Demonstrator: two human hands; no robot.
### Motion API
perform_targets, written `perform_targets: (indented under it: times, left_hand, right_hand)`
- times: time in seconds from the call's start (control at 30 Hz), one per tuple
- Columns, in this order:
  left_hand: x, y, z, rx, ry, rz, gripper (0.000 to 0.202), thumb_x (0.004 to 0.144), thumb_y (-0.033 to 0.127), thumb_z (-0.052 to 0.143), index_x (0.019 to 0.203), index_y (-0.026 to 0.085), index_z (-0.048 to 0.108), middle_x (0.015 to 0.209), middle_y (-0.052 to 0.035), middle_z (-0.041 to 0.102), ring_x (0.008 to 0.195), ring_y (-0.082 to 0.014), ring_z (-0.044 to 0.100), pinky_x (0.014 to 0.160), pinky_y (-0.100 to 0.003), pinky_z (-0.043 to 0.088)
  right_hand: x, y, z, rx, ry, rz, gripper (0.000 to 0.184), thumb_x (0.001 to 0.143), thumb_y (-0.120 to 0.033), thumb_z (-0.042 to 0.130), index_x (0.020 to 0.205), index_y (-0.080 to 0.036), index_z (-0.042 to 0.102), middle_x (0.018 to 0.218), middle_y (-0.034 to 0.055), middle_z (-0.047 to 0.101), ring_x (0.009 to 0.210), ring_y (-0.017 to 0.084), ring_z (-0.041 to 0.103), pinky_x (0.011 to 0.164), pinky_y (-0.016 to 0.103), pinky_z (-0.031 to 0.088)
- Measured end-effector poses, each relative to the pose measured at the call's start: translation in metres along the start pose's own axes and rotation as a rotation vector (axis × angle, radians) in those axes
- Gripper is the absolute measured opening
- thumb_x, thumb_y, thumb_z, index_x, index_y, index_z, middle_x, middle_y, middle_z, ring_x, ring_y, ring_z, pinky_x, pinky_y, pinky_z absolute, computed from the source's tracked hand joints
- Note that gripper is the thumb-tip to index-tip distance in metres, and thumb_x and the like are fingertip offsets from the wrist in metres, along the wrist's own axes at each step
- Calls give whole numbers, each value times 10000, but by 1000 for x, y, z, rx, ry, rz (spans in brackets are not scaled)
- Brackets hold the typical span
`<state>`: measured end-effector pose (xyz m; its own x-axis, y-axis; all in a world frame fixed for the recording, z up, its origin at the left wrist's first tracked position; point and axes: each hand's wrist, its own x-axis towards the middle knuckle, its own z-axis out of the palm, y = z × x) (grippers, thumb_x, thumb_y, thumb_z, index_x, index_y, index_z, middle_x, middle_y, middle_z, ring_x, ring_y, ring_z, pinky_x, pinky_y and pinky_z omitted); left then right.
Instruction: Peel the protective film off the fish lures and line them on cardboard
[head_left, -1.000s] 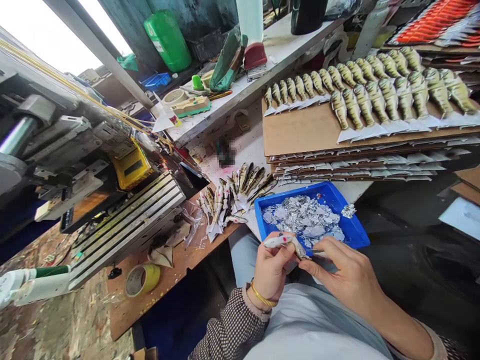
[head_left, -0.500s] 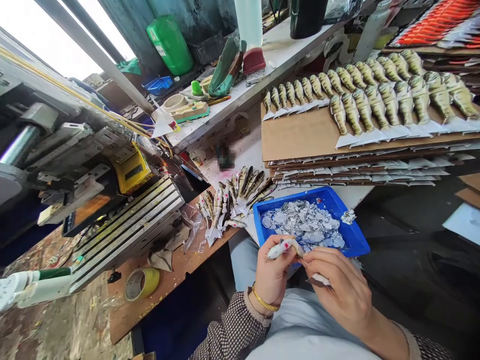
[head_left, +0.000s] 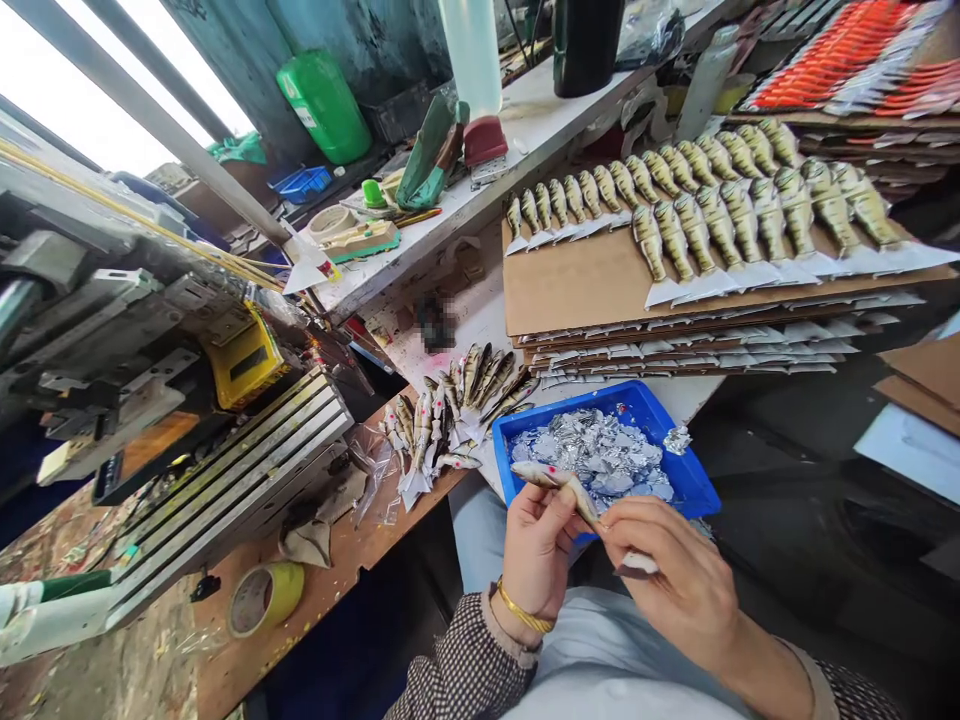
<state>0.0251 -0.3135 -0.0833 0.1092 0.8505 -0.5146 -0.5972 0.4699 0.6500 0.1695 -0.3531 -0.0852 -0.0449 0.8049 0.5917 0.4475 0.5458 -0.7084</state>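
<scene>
A small fish-shaped lure (head_left: 556, 482) with a pale belly and red spots is pinched in my left hand (head_left: 537, 552), held over my lap. Fingers of my right hand (head_left: 670, 578) close on the lure's tail end, where a strip of silver foil (head_left: 637, 563) hangs off. Just beyond both hands sits a blue tray (head_left: 694, 476) filled with silver foil scraps (head_left: 592, 457). A loose heap of similar lures (head_left: 450, 410) lies on the table to the left of the tray.
A stack of cardboard sheets (head_left: 592, 280) carries rows of green fish lures (head_left: 720, 215). A metal machine (head_left: 150, 340) stands at left, a yellow tape roll (head_left: 262, 597) near the table edge. A green canister (head_left: 324, 103) and clutter sit on the back shelf.
The lure has turned in my left hand, its head now pointing left and up. My right hand stays on the tail end with the foil strip. The view has shifted slightly.
</scene>
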Motion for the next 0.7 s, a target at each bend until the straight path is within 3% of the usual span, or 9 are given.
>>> perform_targets:
  times: [0.13, 0.27, 0.33, 0.47, 0.6, 0.7]
  left_hand:
    - [16, 19, 6, -7, 60, 61, 369, 663, 335, 921, 923, 156, 730, 843, 0, 684, 701, -80, 617, 643, -191, 531]
    - [30, 45, 19, 161, -15, 69, 406, 668, 374, 911, 950, 138, 737, 794, 8, 656, 624, -68, 570, 561, -181, 509]
    - [40, 60, 32, 262, -74, 120, 426, 689, 395, 892, 998, 143, 742, 801, 7, 654, 627, -75, 563, 553, -188, 507]
    - [70, 90, 74, 457, -241, 224, 368, 756, 421, 828, 981, 144, 738, 795, -1, 652, 638, -86, 569, 546, -194, 498]
    - [119, 110, 130, 620, -387, 291, 277, 832, 370, 745, 978, 137, 705, 753, 8, 626, 586, -74, 554, 546, -200, 507]
    - [163, 114, 172, 830, -392, 376, 119, 923, 254, 614, 932, 140, 647, 669, 37, 562, 522, -65, 530, 535, -198, 501]
  right_hand:
    - [-4, 22, -26, -54, 104, 380, 62, 958, -215, 651, 904, -246, 650, 926, 23, 734, 812, 177, 705, 725, 269, 578]
    - [-8, 67, -59, -208, 146, 674, 231, 914, -458, 705, 949, -230, 725, 928, 34, 780, 724, 193, 720, 653, 264, 571]
    - [-6, 89, -66, -207, 135, 649, 246, 920, -459, 680, 957, -224, 742, 936, 36, 790, 725, 195, 734, 644, 257, 577]
    - [3, 116, -62, -197, 112, 388, 177, 954, -343, 610, 941, -233, 748, 925, 33, 791, 783, 201, 751, 712, 280, 598]
    - [9, 127, -57, -193, 93, 253, 179, 959, -264, 564, 915, -256, 738, 936, 29, 786, 852, 222, 740, 743, 333, 602]
    - [6, 131, -57, -215, 82, 178, 193, 975, -215, 540, 965, -259, 727, 1034, 34, 778, 939, 228, 733, 795, 355, 601]
